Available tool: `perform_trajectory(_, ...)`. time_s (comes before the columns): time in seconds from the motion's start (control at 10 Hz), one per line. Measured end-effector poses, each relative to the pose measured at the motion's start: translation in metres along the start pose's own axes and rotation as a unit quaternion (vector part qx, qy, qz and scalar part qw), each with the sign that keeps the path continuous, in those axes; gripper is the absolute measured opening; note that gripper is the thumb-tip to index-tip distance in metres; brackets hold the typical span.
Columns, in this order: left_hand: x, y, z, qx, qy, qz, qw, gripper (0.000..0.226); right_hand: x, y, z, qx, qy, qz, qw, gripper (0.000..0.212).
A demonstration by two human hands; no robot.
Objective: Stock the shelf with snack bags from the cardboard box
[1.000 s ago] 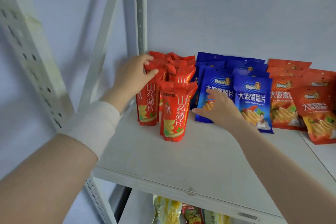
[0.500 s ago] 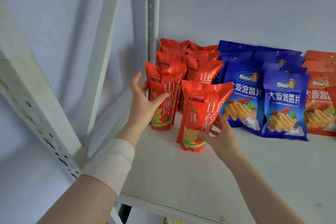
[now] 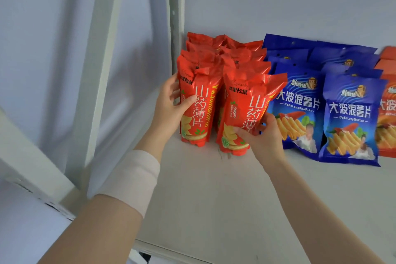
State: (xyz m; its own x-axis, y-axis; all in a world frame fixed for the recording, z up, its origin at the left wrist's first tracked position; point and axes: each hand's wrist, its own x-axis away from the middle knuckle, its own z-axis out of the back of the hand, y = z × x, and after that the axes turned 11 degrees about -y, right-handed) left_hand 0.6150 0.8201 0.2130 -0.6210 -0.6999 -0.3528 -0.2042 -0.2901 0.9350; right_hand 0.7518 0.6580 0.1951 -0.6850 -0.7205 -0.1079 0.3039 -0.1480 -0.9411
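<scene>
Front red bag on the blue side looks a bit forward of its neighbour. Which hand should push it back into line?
Probably the right hand: it already grips that front red bag low down. The left hand holds the neighbouring red bag by the upright.

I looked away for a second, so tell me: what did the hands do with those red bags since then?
The left hand came down from the tops of the back bags and now grips the front-left red bag. The right hand left the blue bags and took hold of the front-right red bag. The bags themselves stayed standing on the shelf.
</scene>
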Motion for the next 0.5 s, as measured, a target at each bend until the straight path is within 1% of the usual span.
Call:
perform_trajectory(0.2, 0.001, -0.003, -0.002, -0.021, -0.013, -0.008, 1.0, 0.071, 0.0, 0.01, -0.005, 0.013, 0.001, 0.0, 1.0, 0.078)
perform_trajectory(0.3, 0.002, -0.001, 0.001, -0.051, -0.045, 0.01, 0.998, 0.074, 0.001, 0.009, -0.004, 0.014, -0.018, -0.003, 1.0, 0.083)
perform_trajectory(0.4, 0.005, 0.0, 0.003, -0.139, -0.021, 0.004, 0.99, 0.085, 0.002, 0.013, 0.003, 0.034, -0.031, 0.011, 0.999, 0.085)
perform_trajectory(0.5, 0.014, 0.008, 0.01, -0.292, 0.089, -0.017, 0.952, 0.068, 0.014, 0.012, 0.017, 0.158, -0.017, 0.022, 0.987, 0.076)
